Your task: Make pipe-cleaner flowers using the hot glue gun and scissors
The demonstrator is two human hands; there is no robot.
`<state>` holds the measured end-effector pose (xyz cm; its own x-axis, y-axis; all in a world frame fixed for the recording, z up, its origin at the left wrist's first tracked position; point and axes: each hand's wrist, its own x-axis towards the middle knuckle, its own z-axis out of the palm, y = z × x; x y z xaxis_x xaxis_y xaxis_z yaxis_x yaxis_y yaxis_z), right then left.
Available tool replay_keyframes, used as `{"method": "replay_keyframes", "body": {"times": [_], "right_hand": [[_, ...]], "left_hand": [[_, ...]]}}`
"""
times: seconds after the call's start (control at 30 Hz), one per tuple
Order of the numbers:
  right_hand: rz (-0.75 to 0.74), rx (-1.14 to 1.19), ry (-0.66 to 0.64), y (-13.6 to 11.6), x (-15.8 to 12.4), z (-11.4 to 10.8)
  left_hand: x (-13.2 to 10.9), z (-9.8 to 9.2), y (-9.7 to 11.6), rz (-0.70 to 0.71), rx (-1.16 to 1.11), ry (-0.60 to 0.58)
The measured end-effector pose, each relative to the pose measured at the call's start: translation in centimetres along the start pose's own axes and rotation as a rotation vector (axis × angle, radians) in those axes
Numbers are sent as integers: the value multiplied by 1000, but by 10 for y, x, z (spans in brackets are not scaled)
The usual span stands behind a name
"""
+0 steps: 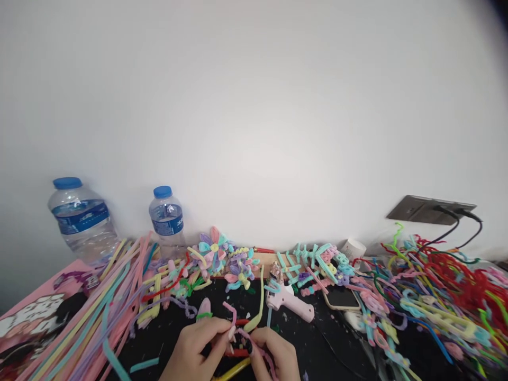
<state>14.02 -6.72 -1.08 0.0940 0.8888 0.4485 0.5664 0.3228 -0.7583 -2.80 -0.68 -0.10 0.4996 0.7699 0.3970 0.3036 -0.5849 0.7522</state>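
At the bottom middle, my left hand (pixel 194 346) and my right hand (pixel 275 354) meet over the black table (pixel 166 330). Both pinch a pink pipe cleaner (pixel 232 313) that curls up between the fingertips. Under the hands lie a red piece (pixel 238 353) and a yellow pipe cleaner (pixel 234 370). A pink petal shape with a green band (pixel 203 308) stands just beyond my left hand.
Two water bottles (pixel 81 219) (pixel 167 217) stand at the wall on the left. Long pastel pipe cleaners (pixel 107 301) lie left, finished pipe-cleaner flowers (pixel 222 259) behind, a pink glue gun (pixel 288 302), a phone (pixel 341 299) and a tangled bright pile (pixel 436 296) right. A wall socket (pixel 428 210) holds plugs.
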Motion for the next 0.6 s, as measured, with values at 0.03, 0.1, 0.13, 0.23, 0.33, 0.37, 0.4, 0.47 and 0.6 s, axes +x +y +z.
{"method": "replay_keyframes", "body": {"times": [0.03,0.1,0.13,0.23,0.33,0.37,0.4,0.47,0.6], "right_hand": [[14,26,-22,-2,1,-2],[46,79,-70,-7,4,-7],[52,101,-101,-10,5,-9],[77,122,-108,-17,7,-14],[65,112,-97,-21,7,-15],[43,100,-93,-22,6,-14],[24,92,-88,-22,6,-14],[-3,74,-93,-20,4,-13],[-82,-3,-93,-15,2,-10]], "left_hand": [[0,0,1,-2,-8,-1],[0,0,3,-12,-13,10],[0,-1,4,-14,-9,24],[0,-1,6,-16,-11,32],[0,-2,9,-24,-16,42],[1,-2,9,-23,-7,60],[1,-2,9,-18,-12,71],[2,-1,9,-32,-60,78],[2,1,7,-33,-108,118]]}}
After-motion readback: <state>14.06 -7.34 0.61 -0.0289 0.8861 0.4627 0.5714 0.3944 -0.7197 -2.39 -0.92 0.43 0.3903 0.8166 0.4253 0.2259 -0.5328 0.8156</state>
